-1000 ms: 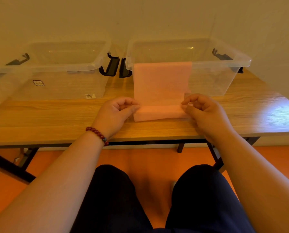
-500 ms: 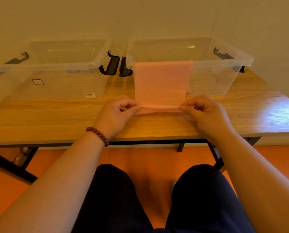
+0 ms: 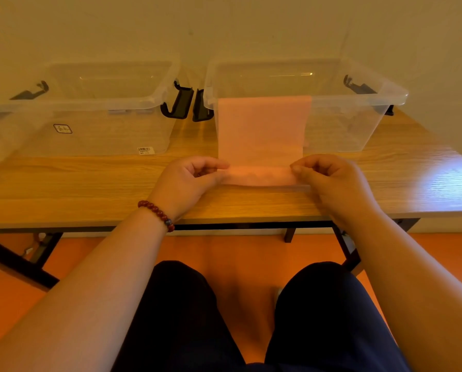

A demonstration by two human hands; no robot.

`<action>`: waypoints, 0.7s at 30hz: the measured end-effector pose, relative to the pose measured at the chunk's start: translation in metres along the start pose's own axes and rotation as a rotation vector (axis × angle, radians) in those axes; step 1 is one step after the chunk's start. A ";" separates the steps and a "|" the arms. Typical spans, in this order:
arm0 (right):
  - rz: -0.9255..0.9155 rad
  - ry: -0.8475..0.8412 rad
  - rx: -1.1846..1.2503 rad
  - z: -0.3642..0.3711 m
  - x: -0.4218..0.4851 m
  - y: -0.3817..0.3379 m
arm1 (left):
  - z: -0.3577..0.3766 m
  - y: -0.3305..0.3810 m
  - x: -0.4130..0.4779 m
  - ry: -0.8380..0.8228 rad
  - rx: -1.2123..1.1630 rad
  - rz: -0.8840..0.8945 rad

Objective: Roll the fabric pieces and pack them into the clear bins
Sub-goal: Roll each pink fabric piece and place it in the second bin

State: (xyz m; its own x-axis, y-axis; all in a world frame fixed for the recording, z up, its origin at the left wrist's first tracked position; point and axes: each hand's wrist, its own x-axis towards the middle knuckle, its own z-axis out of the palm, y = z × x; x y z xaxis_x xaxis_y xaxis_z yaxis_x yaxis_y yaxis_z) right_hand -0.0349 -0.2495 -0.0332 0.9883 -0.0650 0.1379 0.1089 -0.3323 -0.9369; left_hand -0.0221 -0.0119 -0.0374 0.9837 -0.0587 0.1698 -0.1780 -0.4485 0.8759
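One pink fabric piece (image 3: 262, 130) hangs over the near rim of the right bin (image 3: 364, 103). It runs down the bin's front wall and out onto the wooden table (image 3: 90, 183), so its far end is on the rim and its near end lies on the tabletop. The near end is turned over on itself into a low band across the full width of the cloth. The view is too soft there to tell whether this is one fold or the first turn of a roll. The left hand (image 3: 187, 181) pinches the left end of that band, with thumb and curled fingers closed on the cloth. The right hand (image 3: 331, 181) does the same at the right end, its knuckles raised and fingertips drawn in on the fabric. Both wrists rest low over the table's front edge. The left bin (image 3: 90, 103) stands just beside the right one at the back of the table, and their black latches (image 3: 181, 103) almost meet in the gap between them. The left bin has a barcode sticker (image 3: 145, 150) low on its front wall. A beaded bracelet (image 3: 157, 214) circles the left wrist. Below the table edge are knees in dark trousers (image 3: 181, 304) and an orange floor (image 3: 224, 251).
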 end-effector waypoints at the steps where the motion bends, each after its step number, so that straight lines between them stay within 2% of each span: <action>1: 0.007 -0.014 -0.017 0.000 0.000 0.000 | 0.000 0.000 0.000 -0.006 0.016 -0.003; 5: 0.003 -0.011 -0.088 0.001 0.001 0.000 | 0.001 0.000 0.000 0.017 0.055 0.010; 9: -0.025 0.043 -0.082 0.001 0.001 0.001 | 0.002 0.002 0.001 0.036 0.048 0.023; 21: -0.009 0.024 -0.027 0.000 0.002 0.003 | 0.001 -0.003 0.001 0.048 -0.056 0.004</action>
State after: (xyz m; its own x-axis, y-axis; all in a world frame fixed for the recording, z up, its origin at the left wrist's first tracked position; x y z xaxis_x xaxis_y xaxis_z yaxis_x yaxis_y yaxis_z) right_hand -0.0330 -0.2508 -0.0357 0.9844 -0.0843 0.1547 0.1149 -0.3578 -0.9267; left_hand -0.0207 -0.0114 -0.0406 0.9810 -0.0173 0.1933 -0.1841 -0.3979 0.8988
